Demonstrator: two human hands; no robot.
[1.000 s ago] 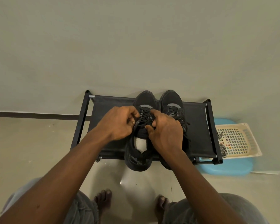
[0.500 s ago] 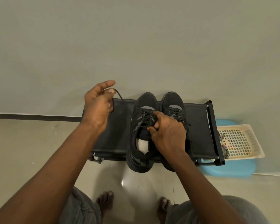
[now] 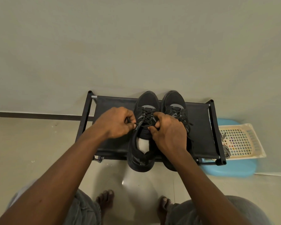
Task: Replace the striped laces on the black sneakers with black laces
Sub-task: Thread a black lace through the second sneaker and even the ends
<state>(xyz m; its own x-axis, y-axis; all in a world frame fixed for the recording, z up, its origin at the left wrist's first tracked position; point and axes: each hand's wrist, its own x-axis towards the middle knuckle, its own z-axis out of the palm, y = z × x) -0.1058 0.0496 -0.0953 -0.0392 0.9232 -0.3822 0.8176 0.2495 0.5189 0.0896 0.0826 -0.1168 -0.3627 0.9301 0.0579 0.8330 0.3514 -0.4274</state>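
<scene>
Two black sneakers stand side by side on a black fabric shoe rack (image 3: 113, 103), toes toward the wall. The left sneaker (image 3: 144, 103) carries a black lace (image 3: 147, 117) crossed over its tongue. My left hand (image 3: 116, 121) pinches one end of that lace at the shoe's left eyelets. My right hand (image 3: 167, 132) grips the lace and the tongue edge on the shoe's right side. The right sneaker (image 3: 173, 101) is laced in black and partly hidden behind my right hand. Striped laces (image 3: 226, 151) hang at the edge of the basket to the right.
A cream plastic basket (image 3: 243, 142) lies on a blue stool or lid (image 3: 230, 169) just right of the rack. The wall stands directly behind the rack. My bare feet (image 3: 105, 200) and knees are on the glossy floor below.
My left hand, raised up and to the left with the lace pulled out half a second ago, has come back down to the left sneaker's eyelets. My right hand stays on the shoe.
</scene>
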